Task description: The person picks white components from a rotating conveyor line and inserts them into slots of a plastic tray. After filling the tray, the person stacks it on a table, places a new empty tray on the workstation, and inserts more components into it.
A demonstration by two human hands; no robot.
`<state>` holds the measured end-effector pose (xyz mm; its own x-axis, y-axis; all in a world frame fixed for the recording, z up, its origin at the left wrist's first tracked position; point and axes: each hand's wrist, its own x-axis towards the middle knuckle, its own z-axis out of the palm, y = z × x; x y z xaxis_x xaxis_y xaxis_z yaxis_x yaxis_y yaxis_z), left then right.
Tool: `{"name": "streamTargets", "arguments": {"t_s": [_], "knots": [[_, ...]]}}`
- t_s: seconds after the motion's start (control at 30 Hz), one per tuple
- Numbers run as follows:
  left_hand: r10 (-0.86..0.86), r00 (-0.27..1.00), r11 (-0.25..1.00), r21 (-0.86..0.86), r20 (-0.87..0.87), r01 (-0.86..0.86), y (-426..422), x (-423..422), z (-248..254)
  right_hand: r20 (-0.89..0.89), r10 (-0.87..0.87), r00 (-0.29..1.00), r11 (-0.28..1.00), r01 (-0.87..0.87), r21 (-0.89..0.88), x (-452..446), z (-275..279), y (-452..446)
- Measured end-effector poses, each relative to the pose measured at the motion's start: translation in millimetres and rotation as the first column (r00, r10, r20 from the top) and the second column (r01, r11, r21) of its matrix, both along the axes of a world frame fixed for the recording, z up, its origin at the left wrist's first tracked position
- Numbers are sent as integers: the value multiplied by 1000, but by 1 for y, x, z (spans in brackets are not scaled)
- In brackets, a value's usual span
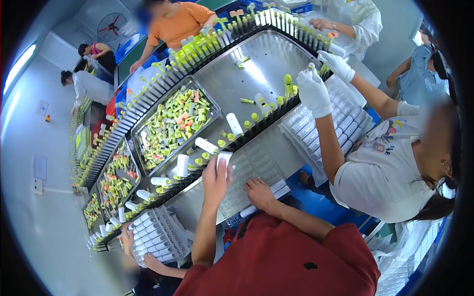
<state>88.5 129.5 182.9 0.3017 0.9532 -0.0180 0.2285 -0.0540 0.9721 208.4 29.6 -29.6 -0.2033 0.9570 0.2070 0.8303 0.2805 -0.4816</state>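
Note:
My left hand (pixel 216 178) is raised beside the conveyor, its fingers closed around a white plastic cylinder (pixel 224 157). Flat on the clear blister tray (pixel 245 170) lies my right hand (pixel 260 194), fingers spread. White cylinders (pixel 280 188) fill slots along the tray's near edge, close to that hand. On the conveyor just beyond my left hand are another white cylinder with a yellow-green end (pixel 206 145) and an upright white one (pixel 182 165). Yellow-green capped posts stand along the line.
Metal trays (pixel 216 114) of yellow-green and orange pieces stand within the conveyor loop (pixel 276 30). To my right, a co-worker's gloved hand (pixel 314 91) holds a small piece above a filled blister tray (pixel 345 118). Another person's hands hold a filled tray (pixel 157 234) at left.

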Motion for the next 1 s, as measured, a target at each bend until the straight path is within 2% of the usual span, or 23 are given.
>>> {"name": "streamTargets", "arguments": {"t_s": [0.03,0.1,0.17,0.23,0.27,0.4,0.43,0.5,0.53,0.63,0.77,0.8,0.87,0.9,0.97,1.0], "knots": [[-45,988,997,-62,146,54,12,13,5,25,-31,999,1000,31,0,-5,4,-3],[-39,995,998,-45,97,43,35,41,21,30,-44,999,999,43,24,-6,8,-6],[75,997,996,48,-33,-73,56,69,35,-1,-42,999,999,42,-17,-3,10,-5],[245,923,931,336,-297,-139,92,82,2,-74,-35,997,992,25,-127,-1,10,-2],[344,850,871,475,-400,-128,102,86,-10,-88,-19,996,994,9,-112,1,6,-2],[448,777,792,599,-442,-115,97,105,1,-194,5,981,998,-15,-54,12,-2,4],[426,762,789,612,-488,-49,98,104,-7,-235,8,972,999,-19,-46,14,-2,5],[392,713,781,619,-581,76,98,96,-26,-189,10,982,999,-16,-31,13,-3,5],[468,633,760,646,-616,68,97,92,-36,-165,18,986,999,-22,-25,12,-3,5],[522,570,748,662,-635,52,86,65,-47,12,26,1000,998,-25,-59,5,-2,9],[504,660,703,708,-557,61,78,28,-54,161,35,986,999,-32,-21,1,-5,11],[443,707,773,634,-550,9,68,24,-48,114,32,993,999,-35,24,3,-4,13],[615,631,594,804,-473,24,35,18,-31,21,28,999,993,-30,118,12,7,17],[689,590,494,868,-421,44,15,11,-30,-97,-26,995,991,38,130,16,16,21],[534,722,652,758,-439,-22,-26,-19,-80,-331,-133,934,977,180,117,24,49,34],[486,748,708,706,-452,-34,-48,-29,-102,-452,-144,880,939,266,218,30,85,45]]}}
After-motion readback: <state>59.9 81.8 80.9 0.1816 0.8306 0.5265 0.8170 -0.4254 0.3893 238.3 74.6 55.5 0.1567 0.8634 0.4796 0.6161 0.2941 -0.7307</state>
